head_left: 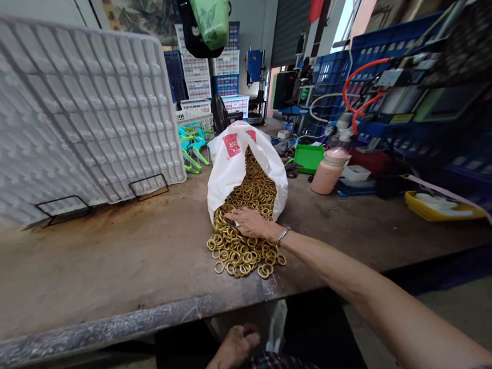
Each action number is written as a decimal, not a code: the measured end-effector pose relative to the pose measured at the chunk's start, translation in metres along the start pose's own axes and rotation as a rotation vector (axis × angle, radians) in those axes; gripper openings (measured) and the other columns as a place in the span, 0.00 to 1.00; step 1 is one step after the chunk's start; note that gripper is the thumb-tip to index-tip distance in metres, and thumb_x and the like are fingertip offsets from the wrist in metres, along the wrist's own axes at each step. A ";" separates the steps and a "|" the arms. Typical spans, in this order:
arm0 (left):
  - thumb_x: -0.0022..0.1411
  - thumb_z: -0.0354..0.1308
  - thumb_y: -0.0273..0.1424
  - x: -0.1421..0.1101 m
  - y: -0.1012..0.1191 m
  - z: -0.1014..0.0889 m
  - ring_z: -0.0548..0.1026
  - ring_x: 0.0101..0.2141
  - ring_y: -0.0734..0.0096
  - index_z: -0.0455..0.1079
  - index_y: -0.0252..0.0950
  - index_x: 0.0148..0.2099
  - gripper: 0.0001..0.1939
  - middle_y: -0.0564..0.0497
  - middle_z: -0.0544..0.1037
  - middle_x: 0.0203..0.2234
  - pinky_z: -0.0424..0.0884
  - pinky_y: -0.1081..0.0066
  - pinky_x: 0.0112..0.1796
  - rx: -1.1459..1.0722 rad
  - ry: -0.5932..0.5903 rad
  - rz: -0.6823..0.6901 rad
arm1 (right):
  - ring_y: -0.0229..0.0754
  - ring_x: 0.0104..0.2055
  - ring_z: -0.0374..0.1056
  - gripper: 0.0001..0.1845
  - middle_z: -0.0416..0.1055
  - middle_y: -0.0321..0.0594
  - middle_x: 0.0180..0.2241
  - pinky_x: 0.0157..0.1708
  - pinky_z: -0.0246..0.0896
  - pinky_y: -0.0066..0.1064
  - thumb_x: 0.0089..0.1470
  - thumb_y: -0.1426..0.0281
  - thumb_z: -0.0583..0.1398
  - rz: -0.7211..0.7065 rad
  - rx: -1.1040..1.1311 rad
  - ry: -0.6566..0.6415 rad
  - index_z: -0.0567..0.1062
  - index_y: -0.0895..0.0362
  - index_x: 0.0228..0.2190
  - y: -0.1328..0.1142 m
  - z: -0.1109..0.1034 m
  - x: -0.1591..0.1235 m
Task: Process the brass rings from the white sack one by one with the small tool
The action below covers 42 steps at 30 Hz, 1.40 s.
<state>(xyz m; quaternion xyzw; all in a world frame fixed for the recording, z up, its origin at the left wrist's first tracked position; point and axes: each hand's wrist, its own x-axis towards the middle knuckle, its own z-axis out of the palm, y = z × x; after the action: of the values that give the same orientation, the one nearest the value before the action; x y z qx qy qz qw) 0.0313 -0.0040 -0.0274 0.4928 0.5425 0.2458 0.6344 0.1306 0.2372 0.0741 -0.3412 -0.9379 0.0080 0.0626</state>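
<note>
A white plastic bag point(223, 172) with red print lies on its side on the workbench, its mouth facing me. Brass-coloured metal rings point(252, 187) fill it and spill out in a loose heap point(244, 259) toward the bench edge. My right hand point(251, 223) lies palm down across the rings at the bag's mouth, fingers stretched to the left. A small whitish and dark patch shows by its fingers; I cannot make out what it is. Below the bench edge, over my lap, my left hand point(238, 345) is closed, its fingers curled. Whatever it may hold is hidden.
Ribbed white plastic trays point(105, 105) stand upright in black wire holders at left. To the right are a pink bottle point(329, 171), a green tray point(309, 157), a yellow tray point(441, 206) and a machine with orange hoses point(351, 83). Stacked crates point(196, 65) stand behind.
</note>
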 end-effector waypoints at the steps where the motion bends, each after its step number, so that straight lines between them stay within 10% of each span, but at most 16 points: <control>1: 0.54 0.51 0.33 -0.005 0.006 0.002 0.65 0.24 0.71 0.72 0.34 0.30 0.10 0.56 0.66 0.18 0.60 0.71 0.28 0.026 -0.004 -0.010 | 0.41 0.44 0.59 0.22 0.63 0.38 0.48 0.43 0.54 0.31 0.54 0.70 0.51 -0.012 0.004 0.012 0.64 0.48 0.51 -0.001 -0.001 0.000; 7: 0.53 0.52 0.35 -0.023 0.043 0.010 0.64 0.25 0.73 0.71 0.33 0.36 0.13 0.54 0.69 0.23 0.58 0.74 0.27 -0.035 0.050 0.085 | 0.43 0.48 0.58 0.24 0.63 0.42 0.50 0.49 0.51 0.35 0.50 0.76 0.51 -0.009 0.089 0.213 0.66 0.56 0.50 0.000 -0.022 -0.014; 13: 0.54 0.51 0.37 -0.017 0.063 0.010 0.66 0.23 0.74 0.68 0.32 0.39 0.14 0.51 0.71 0.23 0.61 0.76 0.22 -0.124 0.202 0.144 | 0.41 0.46 0.64 0.18 0.69 0.41 0.46 0.47 0.57 0.33 0.54 0.73 0.49 0.232 0.343 0.393 0.69 0.56 0.45 0.016 -0.007 -0.093; 20: 0.51 0.53 0.43 -0.001 0.082 -0.012 0.67 0.18 0.76 0.65 0.32 0.41 0.21 0.53 0.70 0.21 0.62 0.77 0.16 -0.209 0.303 0.150 | 0.41 0.37 0.68 0.12 0.73 0.40 0.35 0.38 0.61 0.30 0.53 0.71 0.51 0.556 0.375 0.305 0.72 0.56 0.36 0.002 0.031 -0.178; 29: 0.48 0.56 0.43 0.017 0.090 -0.022 0.70 0.21 0.73 0.66 0.33 0.39 0.20 0.53 0.70 0.21 0.62 0.78 0.15 -0.172 0.393 0.142 | 0.40 0.36 0.67 0.11 0.69 0.38 0.39 0.31 0.56 0.28 0.55 0.64 0.52 0.710 0.155 0.042 0.68 0.51 0.40 -0.021 0.016 -0.165; 34: 0.52 0.54 0.42 0.016 0.082 -0.014 0.69 0.21 0.73 0.67 0.33 0.39 0.18 0.53 0.70 0.21 0.63 0.77 0.17 -0.113 0.455 0.188 | 0.40 0.35 0.67 0.09 0.70 0.38 0.35 0.30 0.55 0.28 0.52 0.72 0.53 0.679 0.234 0.156 0.68 0.54 0.37 -0.021 0.025 -0.172; 42: 0.55 0.52 0.42 0.005 0.094 0.012 0.64 0.18 0.76 0.65 0.33 0.39 0.17 0.57 0.65 0.19 0.61 0.77 0.18 -0.169 0.408 0.215 | 0.37 0.33 0.64 0.07 0.69 0.39 0.30 0.33 0.59 0.26 0.55 0.70 0.53 0.207 0.768 0.400 0.71 0.56 0.33 -0.067 0.014 -0.156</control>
<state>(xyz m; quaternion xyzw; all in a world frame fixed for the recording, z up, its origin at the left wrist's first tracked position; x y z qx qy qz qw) 0.0651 0.0324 0.0535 0.4332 0.5814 0.4509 0.5206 0.2047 0.0866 0.0469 -0.3800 -0.7972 0.2959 0.3640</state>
